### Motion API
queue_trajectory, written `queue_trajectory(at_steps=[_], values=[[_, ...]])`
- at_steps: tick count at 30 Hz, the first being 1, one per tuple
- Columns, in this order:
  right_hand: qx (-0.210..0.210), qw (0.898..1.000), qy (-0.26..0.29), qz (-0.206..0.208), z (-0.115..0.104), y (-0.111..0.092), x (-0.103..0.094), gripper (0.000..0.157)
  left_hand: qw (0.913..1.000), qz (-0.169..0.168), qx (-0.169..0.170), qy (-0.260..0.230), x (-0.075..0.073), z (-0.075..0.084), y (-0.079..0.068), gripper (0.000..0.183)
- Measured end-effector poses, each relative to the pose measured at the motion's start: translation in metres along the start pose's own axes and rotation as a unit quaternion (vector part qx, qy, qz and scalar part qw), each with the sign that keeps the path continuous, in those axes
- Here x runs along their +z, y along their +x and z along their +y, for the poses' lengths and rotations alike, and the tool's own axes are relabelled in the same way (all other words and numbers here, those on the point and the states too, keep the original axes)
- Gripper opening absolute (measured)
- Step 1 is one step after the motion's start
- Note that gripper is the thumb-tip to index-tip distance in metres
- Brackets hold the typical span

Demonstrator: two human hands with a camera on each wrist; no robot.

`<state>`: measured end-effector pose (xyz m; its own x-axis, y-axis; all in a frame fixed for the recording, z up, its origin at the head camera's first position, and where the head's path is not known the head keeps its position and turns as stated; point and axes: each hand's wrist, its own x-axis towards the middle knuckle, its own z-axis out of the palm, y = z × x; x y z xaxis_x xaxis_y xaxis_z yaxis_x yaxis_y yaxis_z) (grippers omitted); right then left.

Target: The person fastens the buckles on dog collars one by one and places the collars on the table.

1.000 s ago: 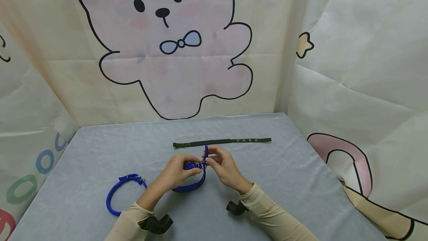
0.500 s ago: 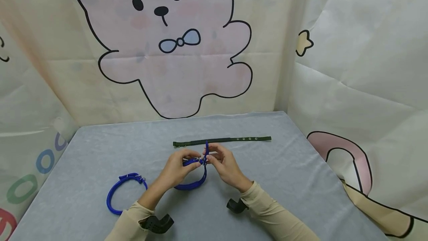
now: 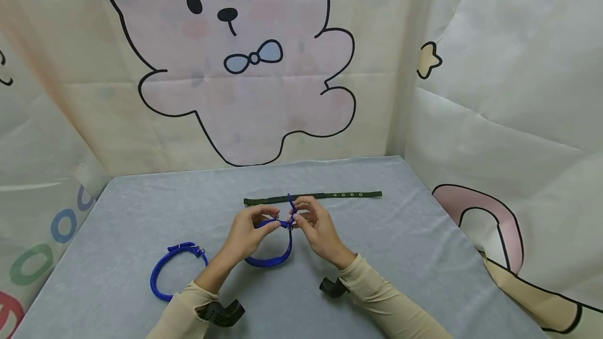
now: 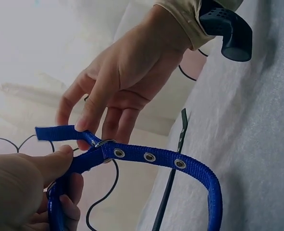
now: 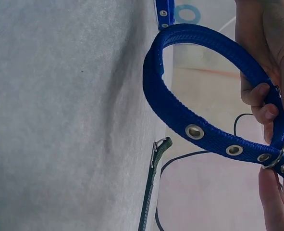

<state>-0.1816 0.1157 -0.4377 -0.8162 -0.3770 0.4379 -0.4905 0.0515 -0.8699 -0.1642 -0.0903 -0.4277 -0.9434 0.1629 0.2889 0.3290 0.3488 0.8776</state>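
Observation:
A blue pet collar (image 3: 270,262) with metal eyelets hangs as a loop between both hands, above the table. Its tail end (image 4: 55,133) passes by a metal ring (image 4: 104,143), and one eyelet lies beyond that ring in the right wrist view. My left hand (image 3: 249,232) grips the collar's buckle side with thumb and fingers. On the other side of the ring, my right hand (image 3: 320,232) pinches the tail, which sticks up past the fingertips. Fingers partly hide the buckle.
Another blue collar (image 3: 157,271), fastened in a ring, lies left of my left forearm. A dark green collar (image 3: 348,195) with eyelets stretches flat behind the hands. Printed fabric walls (image 3: 282,119) stand behind and beside the grey cloth-covered table (image 3: 400,213).
Both hands have risen slightly in the view with the collar. The tail's tip has tilted left, and the buckle side has turned within my left hand's grip. The other collars lie still.

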Motion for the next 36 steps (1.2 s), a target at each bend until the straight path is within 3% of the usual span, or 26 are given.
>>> queue_trajectory(at_steps=[8,19,26,31,36], values=[[-0.021,0.996,-0.08,0.017,-0.0038,-0.0022,-0.0014,0.02,0.9991,0.033,0.023,-0.014,0.0011,0.0007,0.0002,0.022],[-0.061,0.978,-0.2,0.01,-0.0037,-0.0034,-0.0027,0.022,0.9986,0.044,0.027,-0.008,0.0005,0.0008,-0.0005,0.024],[-0.029,0.988,-0.151,-0.007,-0.0036,-0.0033,0.0006,0.021,0.9989,0.043,0.009,-0.014,0.0009,0.0022,-0.001,0.029],[0.001,0.995,-0.099,-0.008,-0.0037,-0.0037,0.0024,0.022,0.9987,0.011,0.025,-0.044,-0.0025,0.0027,-0.001,0.033],[-0.002,0.997,-0.073,0.002,-0.0017,-0.0032,0.0033,0.024,0.9967,-0.018,0.027,-0.075,-0.0053,0.0018,-0.0002,0.033]])
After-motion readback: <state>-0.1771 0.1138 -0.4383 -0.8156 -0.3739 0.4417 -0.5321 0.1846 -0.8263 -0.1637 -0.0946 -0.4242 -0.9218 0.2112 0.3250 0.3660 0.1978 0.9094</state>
